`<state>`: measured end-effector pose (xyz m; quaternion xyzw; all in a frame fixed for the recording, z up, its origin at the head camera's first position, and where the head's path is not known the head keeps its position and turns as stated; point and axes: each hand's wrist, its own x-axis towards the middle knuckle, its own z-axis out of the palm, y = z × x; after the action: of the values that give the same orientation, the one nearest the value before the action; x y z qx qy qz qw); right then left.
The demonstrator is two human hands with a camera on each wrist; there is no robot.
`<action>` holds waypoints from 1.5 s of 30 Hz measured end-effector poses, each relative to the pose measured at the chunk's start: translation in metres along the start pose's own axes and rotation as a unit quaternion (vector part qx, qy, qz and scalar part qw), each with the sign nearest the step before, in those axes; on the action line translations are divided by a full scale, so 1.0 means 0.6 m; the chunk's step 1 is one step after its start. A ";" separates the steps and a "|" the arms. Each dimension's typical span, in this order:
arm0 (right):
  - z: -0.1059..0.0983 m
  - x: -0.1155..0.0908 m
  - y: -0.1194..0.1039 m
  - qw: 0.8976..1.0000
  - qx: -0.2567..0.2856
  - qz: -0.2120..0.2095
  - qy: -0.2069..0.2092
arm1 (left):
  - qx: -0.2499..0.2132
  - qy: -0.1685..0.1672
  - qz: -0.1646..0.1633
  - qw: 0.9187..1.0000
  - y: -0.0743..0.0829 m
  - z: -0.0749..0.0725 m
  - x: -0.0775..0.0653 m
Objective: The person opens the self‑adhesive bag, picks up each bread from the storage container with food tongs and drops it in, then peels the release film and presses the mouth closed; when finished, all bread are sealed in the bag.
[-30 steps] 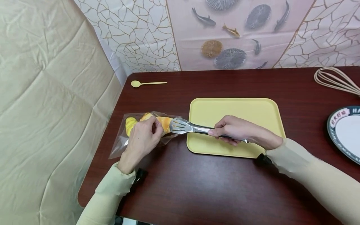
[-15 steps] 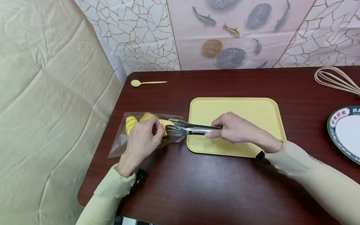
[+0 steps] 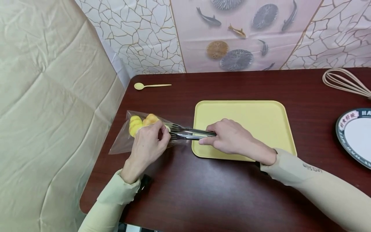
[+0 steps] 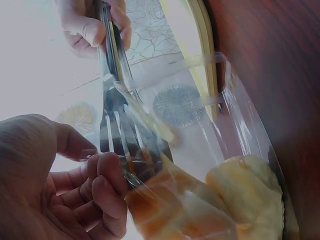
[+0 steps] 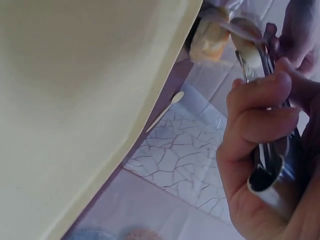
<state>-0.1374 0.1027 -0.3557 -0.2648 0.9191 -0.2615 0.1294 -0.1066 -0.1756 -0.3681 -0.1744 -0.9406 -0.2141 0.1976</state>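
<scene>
Tongs [image 3: 197,130] gripped in my right hand [image 3: 233,137], tips at the mouth of the clear bag [image 3: 122,143]; my left hand [image 3: 148,143] pinches its film, bread pieces [image 3: 135,126] inside, left of the yellow tray [image 3: 246,111]!

Looks forward and down from the head, farthest off, over table [image 3: 220,190] to patterned wall [image 3: 147,42]. From left wrist, peers close past left hand [image 4: 50,175] along tongs [image 4: 112,102] toward right hand [image 4: 95,27]. From right wrist, faces left hand along tongs, near, tilted, beside yellow tray [image 5: 75,100]. Shares tongs and bread [image 4: 250,195] between wrist views.
</scene>
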 end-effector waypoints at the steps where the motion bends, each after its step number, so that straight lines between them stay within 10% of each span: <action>1: 0.002 0.001 -0.004 1.000 -0.007 0.000 0.005 | 0.000 0.003 0.004 1.000 0.000 0.000 0.000; 25: 0.013 0.065 -0.023 0.995 0.091 0.027 -0.043 | -0.020 -0.005 0.001 1.000 0.000 -0.005 0.004; 45: -0.003 -0.018 0.026 0.990 0.092 0.073 -0.084 | -0.028 0.027 0.001 0.999 -0.017 -0.001 0.009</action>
<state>-0.1354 0.1207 -0.3617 -0.2049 0.8940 -0.3113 0.2487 -0.1151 -0.1830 -0.3687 -0.1748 -0.9283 -0.2452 0.2180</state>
